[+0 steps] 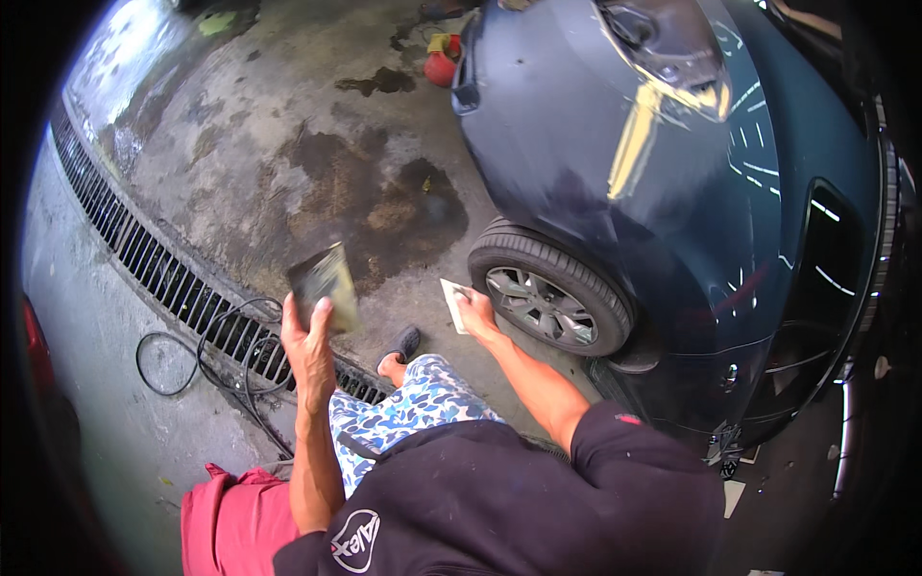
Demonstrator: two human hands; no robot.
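Observation:
My left hand (pixel 308 348) grips a thin dark board (pixel 325 286) by its lower edge, thumb on top. Pale yellowish smears run along the board's right side. In my right hand (pixel 476 313) is a flat whitish spreader-like plate (pixel 451 300), its far end pointing up and left. Both hands are raised in front of me, apart from each other. Beyond my right hand stands a dark blue car (pixel 567 125) with a dull grey body area. A pale yellow streak (pixel 635 139) crosses that area below the headlight opening (pixel 653 38).
The car's front wheel (pixel 543 300) is close to my right hand. A slotted floor drain (pixel 144 254) curves across the left, with a black hose (pixel 200 357) lying over it. Dark stains (pixel 384 206) mark the concrete. A red round object (pixel 439 69) sits by the bumper; red cloth (pixel 235 518) lies at lower left.

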